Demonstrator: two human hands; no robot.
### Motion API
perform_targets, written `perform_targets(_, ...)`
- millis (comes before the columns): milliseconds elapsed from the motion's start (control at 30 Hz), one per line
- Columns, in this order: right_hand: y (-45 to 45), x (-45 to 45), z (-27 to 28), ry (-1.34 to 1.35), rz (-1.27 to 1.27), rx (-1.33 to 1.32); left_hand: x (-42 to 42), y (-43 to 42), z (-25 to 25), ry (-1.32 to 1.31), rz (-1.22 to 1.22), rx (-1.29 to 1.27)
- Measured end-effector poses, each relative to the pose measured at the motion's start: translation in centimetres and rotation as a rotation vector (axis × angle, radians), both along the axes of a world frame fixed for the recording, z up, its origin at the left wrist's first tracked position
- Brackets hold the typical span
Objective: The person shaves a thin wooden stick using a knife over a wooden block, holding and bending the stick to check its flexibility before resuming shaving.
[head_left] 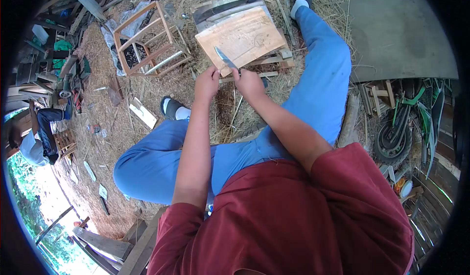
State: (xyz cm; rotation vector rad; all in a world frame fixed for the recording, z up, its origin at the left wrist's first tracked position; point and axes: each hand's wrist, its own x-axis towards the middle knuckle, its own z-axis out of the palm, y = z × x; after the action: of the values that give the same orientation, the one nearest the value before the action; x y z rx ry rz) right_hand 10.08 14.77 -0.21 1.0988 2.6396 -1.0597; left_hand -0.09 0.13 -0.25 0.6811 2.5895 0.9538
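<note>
My right hand [248, 85] is closed around the handle of a knife [224, 57]. Its blade points up and to the left across the near part of a pale wooden board [240, 34]. Round markings show on the board's right half. At the board's near left corner, my left hand [207, 83] has its fingers closed on the edge; the fingertips are partly hidden. Just beyond the board lies a machete [227, 7] with a black handle, resting on another piece of wood. More wood pieces sit beneath the board's right side.
A wooden frame [147, 42] stands at the left. Wood shavings and straw cover the ground between my legs and around them. To the right are a grey sheet [401, 35] and a motorbike wheel [393, 143]. Another person [36, 145] sits at the far left.
</note>
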Motion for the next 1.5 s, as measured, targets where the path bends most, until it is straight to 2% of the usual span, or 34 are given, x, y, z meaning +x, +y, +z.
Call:
perform_targets(133, 3.3, -0.1, -1.2, 0.052, -0.062, -0.021, -0.3, 0.0, -0.5, -0.024, -0.012, -0.001)
perform_targets(167, 4.4, 0.0, -1.8, 0.08, -0.177, 0.022, -0.2, 0.0, -0.8, -0.006, -0.003, 0.017)
perform_targets(233, 4.2, 0.2, -0.9, 0.059, -0.239, 0.033, -0.3, 0.0, -0.8, -0.002, -0.004, -0.012)
perform_targets(267, 2.9, 0.3, -0.9, 0.056, -0.238, 0.032, -0.3, 0.1, -0.7, 0.006, -0.012, -0.034)
perform_targets(333, -0.7, -0.1, -0.9, 0.061, -0.063, -0.02, -0.3, -0.1, -1.0, -0.001, -0.005, 0.005)
perform_targets(433, 0.7, -0.3, 1.5, -0.026, 0.039, -0.009, -0.3, -0.1, -0.3, -0.017, -0.003, 0.022)
perform_targets(467, 1.9, -0.3, 0.8, -0.026, 0.035, -0.01, -0.2, 0.0, 0.0, -0.036, -0.001, 0.005)
perform_targets(533, 4.0, -0.6, -0.4, 0.035, -0.175, -0.056, -0.2, 0.0, -0.1, 0.001, -0.011, -0.005)
perform_targets(600, 0.7, -0.1, -0.8, 0.029, -0.131, -0.065, -0.1, 0.1, -0.2, 0.041, -0.035, -0.009)
perform_targets(633, -0.1, 0.0, -0.5, 0.031, -0.087, -0.07, -0.2, -0.1, -0.1, -0.025, -0.029, -0.012)
perform_targets(767, 0.9, -0.5, 0.2, 0.045, 0.004, 0.009, -0.5, -0.2, -0.4, -0.075, 0.002, -0.02)
perform_targets(800, 2.4, -0.8, -1.6, 0.067, -0.078, -0.054, -0.6, -0.2, -0.4, -0.076, 0.002, -0.025)
perform_targets(833, 3.5, -0.8, -2.0, 0.099, -0.202, -0.047, -0.4, 0.0, -0.3, -0.03, -0.021, -0.044)
perform_targets(900, 2.8, -0.2, -2.3, 0.063, -0.287, 0.024, -0.2, 0.0, -0.2, 0.014, -0.052, -0.062)
perform_targets(967, -0.3, 0.2, -1.0, 0.02, -0.036, -0.037, -0.5, 0.1, -0.3, -0.062, -0.002, -0.054)
perform_targets(1100, 2.1, -0.3, -0.9, 0.028, 0.009, 0.079, -0.4, 0.0, -0.3, -0.049, -0.001, -0.023)
perform_targets(1133, 3.6, -0.4, -1.6, 0.086, -0.15, 0.017, -0.2, 0.3, 0.0, -0.01, -0.009, -0.043)
perform_targets(1167, 5.4, -0.2, -1.9, 0.129, -0.196, 0.079, 0.1, 0.3, 0.0, 0.027, -0.013, -0.061)
perform_targets(1233, 4.7, -0.1, -1.7, 0.051, -0.193, 0.101, 0.1, 0.1, -0.6, 0.007, 0.001, -0.046)
perform_targets(1333, 0.3, 0.5, -0.4, -0.004, -0.037, 0.022, 0.0, 0.4, -0.3, -0.035, 0.032, -0.004)
perform_targets(1433, 3.1, 0.2, 0.6, -0.021, 0.05, 0.065, 0.2, 0.4, 0.2, -0.042, 0.041, 0.005)
perform_targets(1500, 6.5, 0.1, -1.2, 0.088, -0.172, 0.04, 0.5, 0.4, -0.2, -0.033, 0.04, -0.003)
